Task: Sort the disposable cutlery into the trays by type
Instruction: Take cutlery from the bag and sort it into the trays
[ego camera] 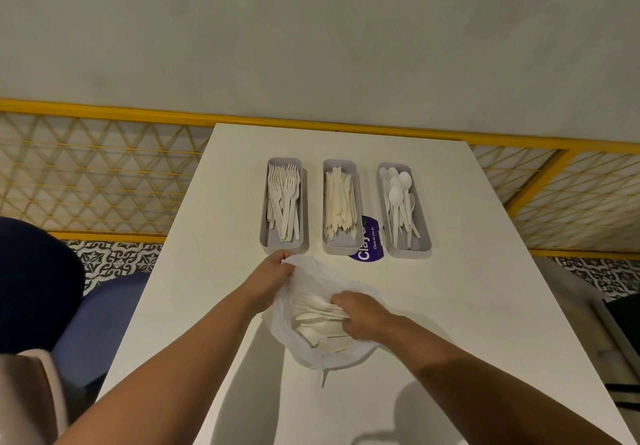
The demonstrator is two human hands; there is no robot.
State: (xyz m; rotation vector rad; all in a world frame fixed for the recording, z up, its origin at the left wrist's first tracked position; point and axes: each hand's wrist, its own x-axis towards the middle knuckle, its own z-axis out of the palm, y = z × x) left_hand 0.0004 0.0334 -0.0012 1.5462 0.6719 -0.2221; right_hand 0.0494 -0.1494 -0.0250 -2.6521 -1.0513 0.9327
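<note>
- The right hand (363,316) is inside the white bag (304,278), fingers curled round a bunch of pale cutlery (318,320) lying crosswise.
- The left hand (273,273) pinches the bag's far rim, holding it open.
- Just beyond stand three trays, long axes pointing away: fork tray (284,245) left, knife tray (341,250) middle, spoon tray (410,252) right.
- The left hand is nearest the fork tray.
- One bag; its pieces are too heaped to count.

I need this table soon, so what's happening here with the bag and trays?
A person is partway through sorting. The left hand holds open a white plastic bag on the table, while the right hand reaches inside and grips a bunch of cutlery. Beyond, three grey trays already hold forks, knives and spoons, left to right.
</note>
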